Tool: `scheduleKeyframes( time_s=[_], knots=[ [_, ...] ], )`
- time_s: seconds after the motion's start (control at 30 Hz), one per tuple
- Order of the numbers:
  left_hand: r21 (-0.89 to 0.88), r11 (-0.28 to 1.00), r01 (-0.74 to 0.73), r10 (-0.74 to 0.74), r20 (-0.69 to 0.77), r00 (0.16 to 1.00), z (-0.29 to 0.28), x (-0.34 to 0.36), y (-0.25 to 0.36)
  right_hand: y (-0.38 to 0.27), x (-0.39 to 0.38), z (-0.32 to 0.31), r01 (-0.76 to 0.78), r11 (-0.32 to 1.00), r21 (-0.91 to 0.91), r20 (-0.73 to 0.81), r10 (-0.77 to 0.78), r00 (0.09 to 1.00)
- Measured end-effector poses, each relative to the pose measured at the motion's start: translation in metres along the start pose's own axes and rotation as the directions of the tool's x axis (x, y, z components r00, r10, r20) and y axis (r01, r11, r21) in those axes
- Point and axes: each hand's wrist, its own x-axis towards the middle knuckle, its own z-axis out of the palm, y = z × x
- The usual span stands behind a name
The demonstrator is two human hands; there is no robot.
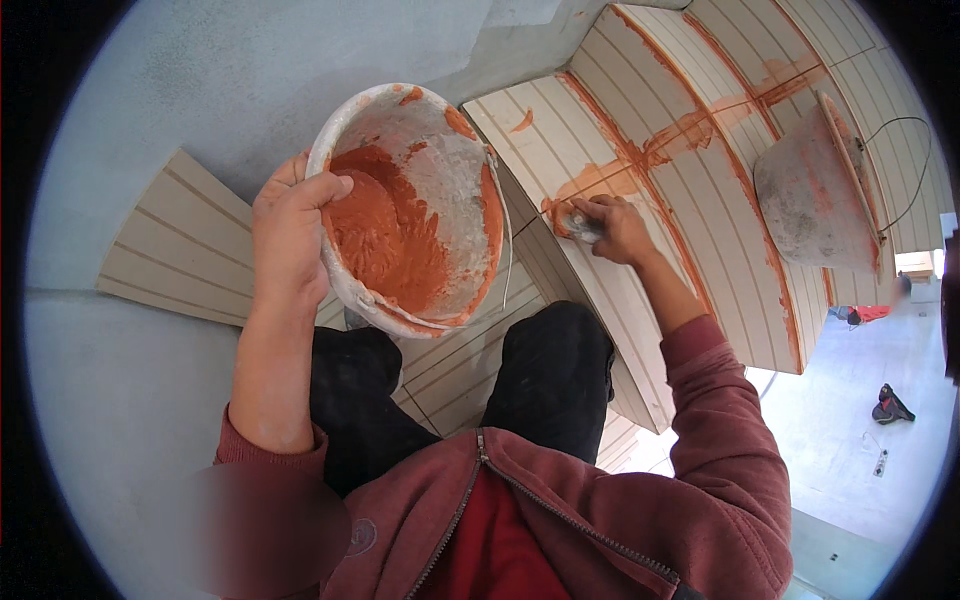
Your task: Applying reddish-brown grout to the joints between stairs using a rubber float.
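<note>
My left hand (290, 220) grips the rim of a whitish bucket (465, 165), thumb inside and fingers outside. The bucket is tilted so that its opening faces me. Wet orange-red grout (385, 250) coats its bottom and part of its wall. On the stair to the right, my right hand (620, 228) is closed around a small grey piece (580, 224) smeared with orange; its exact kind I cannot make out. That piece presses against a striped beige tile (545, 150) near a joint. Orange grout fills the tile joints and smears the surface around them.
A second, dirty grey bucket (815, 190) with a wire handle stands on the tiled steps at the right. A grey wall (250, 70) rises at the far left. Striped tiles (185, 240) run along it. At the lower right, a dark object (892, 405) lies on a lower floor.
</note>
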Motion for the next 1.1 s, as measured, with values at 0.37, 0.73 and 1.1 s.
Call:
scheduleKeyframes(
  time_s=[0.37,0.73,1.1],
  knots=[
    [0.026,0.999,-0.027,0.029,-0.052,0.998,-0.006,-0.005,-0.004,0.021,-0.011,-0.001,-0.167,0.918,0.36,0.003,0.178,0.984],
    [0.006,1.0,0.004,-0.004,0.008,1.0,-0.021,0.012,-0.002,-0.057,0.011,0.017,-0.362,0.851,0.379,0.103,0.35,0.931],
    [0.266,0.943,0.198,-0.178,-0.098,0.979,0.008,-0.011,0.015,-0.032,-0.128,0.065,0.001,-0.629,0.777,0.055,0.069,0.996]
  ],
)
